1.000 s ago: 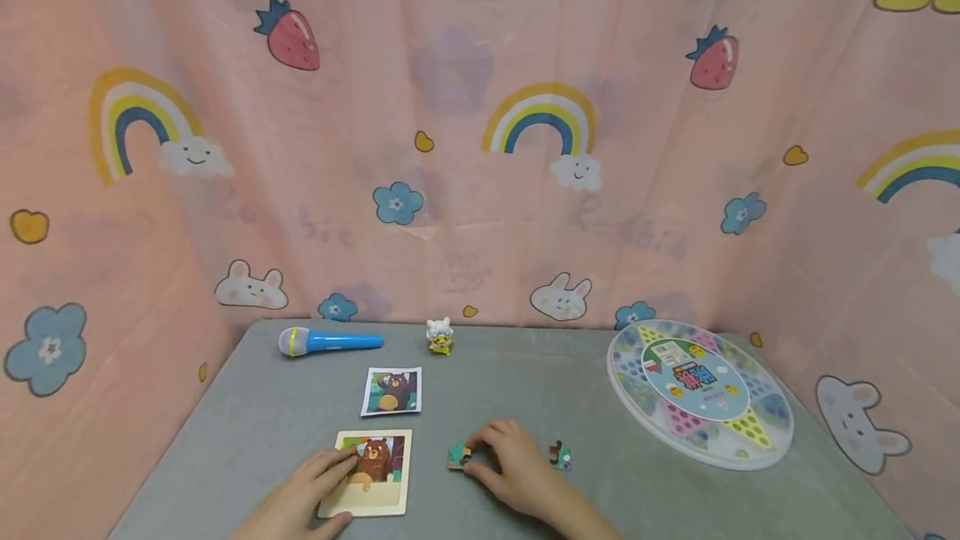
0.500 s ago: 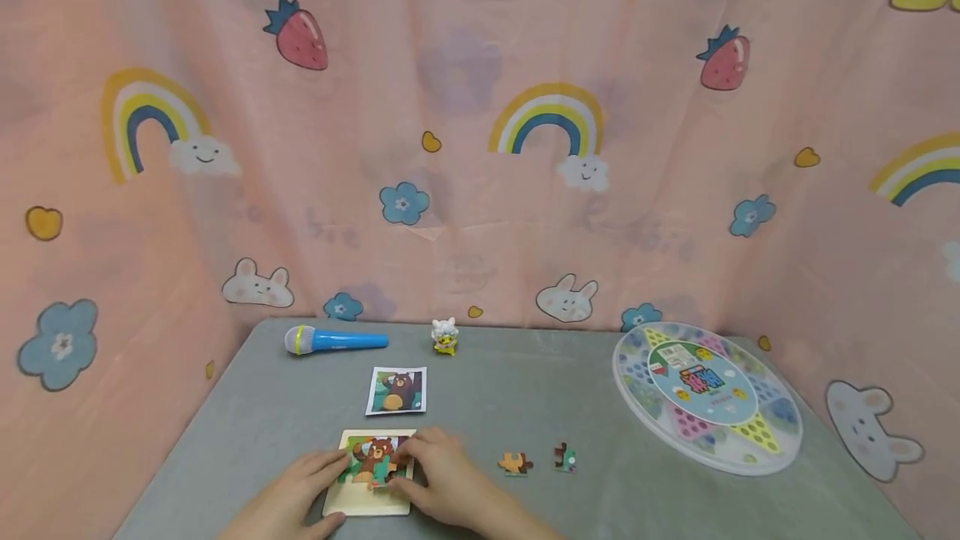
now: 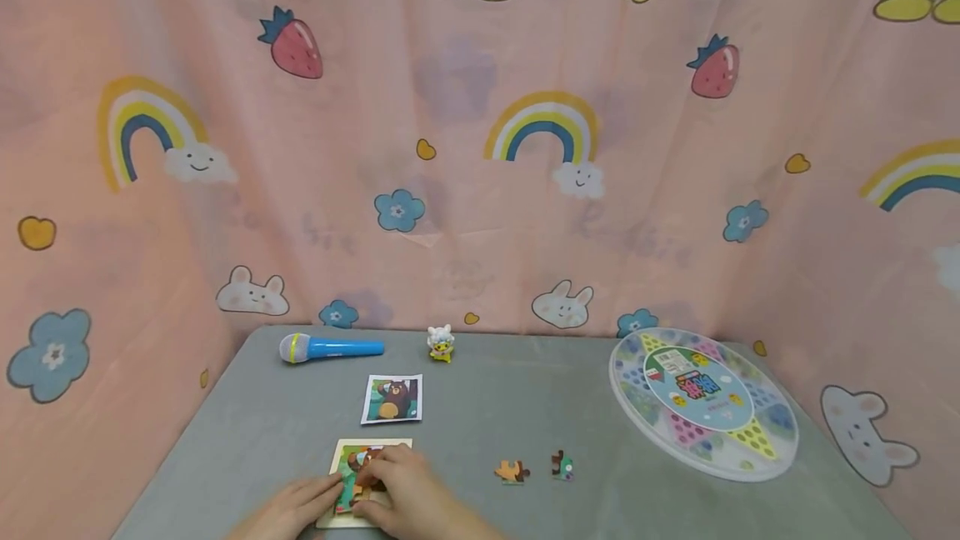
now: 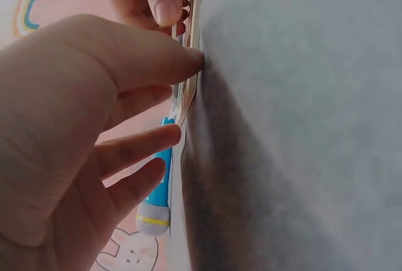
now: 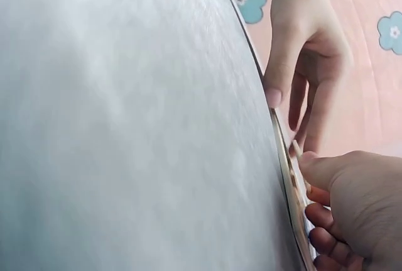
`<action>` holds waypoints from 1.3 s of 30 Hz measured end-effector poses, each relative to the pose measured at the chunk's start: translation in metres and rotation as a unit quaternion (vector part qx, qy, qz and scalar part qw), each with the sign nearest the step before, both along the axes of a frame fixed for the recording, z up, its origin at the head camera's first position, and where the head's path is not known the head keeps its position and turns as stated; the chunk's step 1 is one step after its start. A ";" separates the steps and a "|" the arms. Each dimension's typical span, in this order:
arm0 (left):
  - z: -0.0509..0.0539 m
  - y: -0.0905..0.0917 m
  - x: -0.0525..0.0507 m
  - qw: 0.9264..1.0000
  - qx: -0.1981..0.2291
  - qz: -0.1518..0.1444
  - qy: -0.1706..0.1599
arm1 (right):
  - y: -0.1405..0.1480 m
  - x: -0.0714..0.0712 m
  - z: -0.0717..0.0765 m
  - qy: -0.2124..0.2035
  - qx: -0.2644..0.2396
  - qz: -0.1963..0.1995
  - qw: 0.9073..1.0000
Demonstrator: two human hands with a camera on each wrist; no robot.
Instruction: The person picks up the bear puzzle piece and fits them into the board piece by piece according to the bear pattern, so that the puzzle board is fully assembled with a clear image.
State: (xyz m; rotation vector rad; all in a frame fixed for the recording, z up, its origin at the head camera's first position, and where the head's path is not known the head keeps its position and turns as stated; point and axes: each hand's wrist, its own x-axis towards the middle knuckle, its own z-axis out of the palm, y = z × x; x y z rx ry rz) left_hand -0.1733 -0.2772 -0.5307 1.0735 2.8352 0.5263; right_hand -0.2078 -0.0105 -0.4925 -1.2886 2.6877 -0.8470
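Note:
In the head view, a wooden puzzle tray (image 3: 375, 442) with a bear picture lies at the table's front, partly covered by both hands. My left hand (image 3: 291, 508) rests along its left side with fingers extended; in the left wrist view, the thumb touches the tray's edge. My right hand (image 3: 412, 490) is over the tray's lower part and pinches a puzzle piece, mostly hidden by the fingers. The right wrist view shows that piece (image 5: 298, 148) tilted at the thumb tip. Two loose pieces, one orange-brown (image 3: 512, 472) and one brown-green (image 3: 562, 466), lie to the right.
Behind the tray lies a bear picture card (image 3: 392, 399). A blue toy microphone (image 3: 332, 347) and a small figurine (image 3: 440, 343) are at the back of the grey table (image 3: 517, 407). A round game board (image 3: 703, 404) lies at right, before a pink curtain (image 3: 465, 273).
My right hand has carried a puzzle piece leftward from the table onto the tray, then toward its lower part. My left hand stays at the tray's left side.

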 end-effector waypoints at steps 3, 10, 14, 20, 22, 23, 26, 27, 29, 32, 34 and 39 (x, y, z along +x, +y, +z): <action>-0.007 -0.004 0.001 1.000 0.005 -0.010 0.011 | -0.004 0.002 -0.003 0.007 -0.011 -0.003 1.000; -0.007 -0.007 0.001 1.000 0.008 -0.001 -0.024 | -0.005 0.003 -0.009 0.008 -0.032 -0.009 0.999; 0.000 -0.006 0.004 1.000 0.013 0.000 -0.028 | -0.003 0.003 -0.011 0.021 -0.048 -0.009 0.999; 0.007 -0.003 0.006 0.999 -0.003 0.012 -0.053 | -0.003 0.002 -0.012 -0.001 -0.051 -0.014 0.999; 0.006 -0.004 0.005 0.999 -0.003 0.007 -0.045 | -0.004 0.003 -0.011 0.000 -0.048 -0.013 0.999; 0.005 -0.005 0.006 0.999 -0.002 0.004 -0.041 | -0.004 0.003 -0.011 0.002 -0.047 -0.013 0.999; 0.003 -0.007 0.006 1.000 0.003 -0.010 -0.018 | -0.006 0.004 -0.012 0.015 -0.045 -0.010 0.999; 0.001 -0.008 0.005 1.000 0.004 -0.013 -0.007 | -0.007 0.004 -0.012 0.011 -0.046 -0.011 0.999; 0.001 -0.009 0.006 1.000 0.005 -0.013 -0.005 | -0.008 0.004 -0.013 0.005 -0.048 -0.011 0.999; 0.001 -0.009 0.006 1.000 0.008 -0.008 -0.006 | -0.008 0.003 -0.015 0.006 -0.054 -0.010 0.998; 0.001 -0.009 0.007 1.000 0.009 -0.006 -0.009 | -0.008 0.003 -0.016 0.029 -0.056 0.000 0.998; 0.000 -0.009 0.009 1.000 0.008 -0.007 0.012 | -0.004 0.002 -0.017 0.123 -0.047 0.040 0.991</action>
